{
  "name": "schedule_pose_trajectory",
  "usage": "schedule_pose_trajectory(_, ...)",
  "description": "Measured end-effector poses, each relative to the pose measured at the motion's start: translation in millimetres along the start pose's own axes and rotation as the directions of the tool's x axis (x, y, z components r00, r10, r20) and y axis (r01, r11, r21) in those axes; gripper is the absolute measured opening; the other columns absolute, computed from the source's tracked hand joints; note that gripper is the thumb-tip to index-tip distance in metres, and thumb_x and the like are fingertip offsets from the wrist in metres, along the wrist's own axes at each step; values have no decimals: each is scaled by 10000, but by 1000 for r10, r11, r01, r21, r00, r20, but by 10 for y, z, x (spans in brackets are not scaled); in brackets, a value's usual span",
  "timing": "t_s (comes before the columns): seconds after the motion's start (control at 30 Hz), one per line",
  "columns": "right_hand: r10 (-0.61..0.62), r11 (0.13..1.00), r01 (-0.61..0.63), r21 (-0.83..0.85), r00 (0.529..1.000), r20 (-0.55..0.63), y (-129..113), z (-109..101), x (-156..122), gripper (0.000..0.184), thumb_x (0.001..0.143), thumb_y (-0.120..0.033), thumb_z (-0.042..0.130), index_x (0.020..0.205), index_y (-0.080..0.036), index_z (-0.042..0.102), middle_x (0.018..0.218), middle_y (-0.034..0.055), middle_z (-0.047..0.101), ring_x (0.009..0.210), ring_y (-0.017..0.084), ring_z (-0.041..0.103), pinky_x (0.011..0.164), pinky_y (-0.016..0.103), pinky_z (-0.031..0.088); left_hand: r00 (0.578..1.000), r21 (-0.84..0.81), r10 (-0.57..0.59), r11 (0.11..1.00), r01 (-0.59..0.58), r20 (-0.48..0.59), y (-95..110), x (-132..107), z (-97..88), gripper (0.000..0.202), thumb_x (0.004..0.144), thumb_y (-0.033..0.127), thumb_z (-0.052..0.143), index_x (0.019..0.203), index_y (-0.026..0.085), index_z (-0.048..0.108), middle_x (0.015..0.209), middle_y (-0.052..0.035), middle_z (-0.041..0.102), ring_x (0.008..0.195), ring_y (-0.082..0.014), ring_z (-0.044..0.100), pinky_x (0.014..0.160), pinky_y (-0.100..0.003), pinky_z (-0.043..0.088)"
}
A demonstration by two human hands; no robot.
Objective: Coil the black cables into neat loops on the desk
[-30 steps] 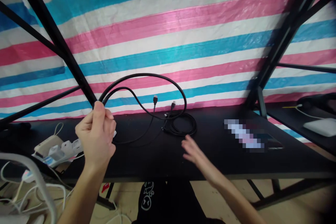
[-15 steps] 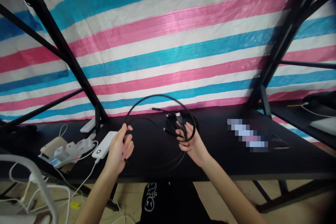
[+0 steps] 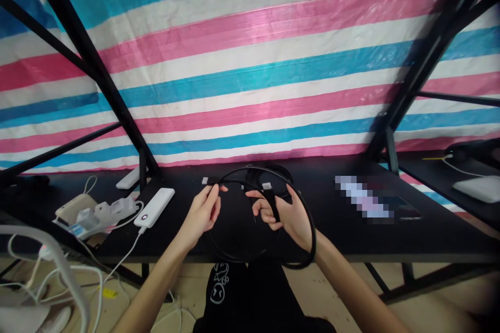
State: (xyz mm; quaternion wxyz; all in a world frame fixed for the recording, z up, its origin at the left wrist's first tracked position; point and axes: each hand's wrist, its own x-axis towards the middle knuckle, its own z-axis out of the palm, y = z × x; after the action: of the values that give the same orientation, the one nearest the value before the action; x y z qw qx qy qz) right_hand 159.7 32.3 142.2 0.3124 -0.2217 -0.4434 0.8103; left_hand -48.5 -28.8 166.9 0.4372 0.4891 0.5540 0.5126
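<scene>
A black USB cable (image 3: 312, 229) runs in loops between my hands above the dark tabletop. My left hand (image 3: 203, 212) pinches it close to a plug (image 3: 208, 180) with a pale metal tip. In my right hand (image 3: 287, 213) is the stretch behind another plug (image 3: 267, 188), its metal end pointing up and away from me; one loop passes over the right wrist. Behind my hands a coil of black cable (image 3: 275, 171) lies on the table, partly covered by the held loops.
A white power bank (image 3: 156, 208) with a white lead lies left, near a power strip with several chargers (image 3: 103, 213). A dark phone-like slab (image 3: 402, 208) lies right, beside a blurred patch. Black frame posts (image 3: 94, 70) slant up on both sides before a striped sheet (image 3: 250, 78).
My left hand has moved right, away from the power bank, and now pinches the cable near a plug. The loop has dropped lower and hangs around my right wrist.
</scene>
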Motion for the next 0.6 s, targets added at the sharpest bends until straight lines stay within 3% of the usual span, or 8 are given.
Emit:
schedule_pose_trajectory(0.13, 31, 999, -31, -17, 998, 47, 16, -46, 8, 834, 698, -776, 350, 1136, -107, 587, 694, 49, 520, 486, 72, 235, 466, 220, 115, 993, 14, 117, 993, -117, -3, 50, -12, -17, 372, 864, 508, 480, 966, 161, 566, 426, 101, 300, 352, -47, 214, 342, -151, 149)
schedule_pose_trajectory(0.27, 55, 988, -58, -142, 998, -24, 59, 32, 3, 775, 754, -748, 339, 1190, -140, 538, 653, 0, 470, 471, 57, 180, 472, 217, 91, 992, 73, 69, 994, -77, 103, 102, -16, 77, 419, 889, 530, 400, 991, 160, 567, 407, 97, 332, 343, -50, 231, 344, -152, 165)
schedule_pose_trajectory(0.43, -7, 955, -6, -296, 999, -41, 168, 196, 45, 637, 832, -693, 345, 1155, -189, 561, 667, -23, 437, 474, 51, 199, 454, 200, 96, 994, 197, 36, 979, -56, 102, 32, 24, 244, 426, 867, 537, 435, 935, 146, 590, 393, 80, 404, 329, -51, 269, 349, -166, 191)
schedule_pose_trajectory(0.53, -45, 976, 41, -214, 999, -14, 154, 169, 70, 607, 839, -660, 370, 1096, -158, 594, 693, 7, 508, 494, 66, 323, 460, 196, 229, 993, 213, 121, 970, -119, 4, 3, 36, 194, 408, 844, 505, 506, 883, 123, 644, 389, 80, 355, 366, -46, 279, 377, -167, 195)
schedule_pose_trajectory(0.6, -85, 992, 80, -102, 995, -48, 105, 74, 73, 576, 837, -626, 393, 1080, -148, 607, 778, 48, 581, 595, 108, 477, 563, 230, 377, 984, 165, 158, 976, -143, -82, 11, 35, 100, 411, 831, 496, 538, 893, 111, 669, 395, 92, 290, 377, -38, 243, 385, -167, 173)
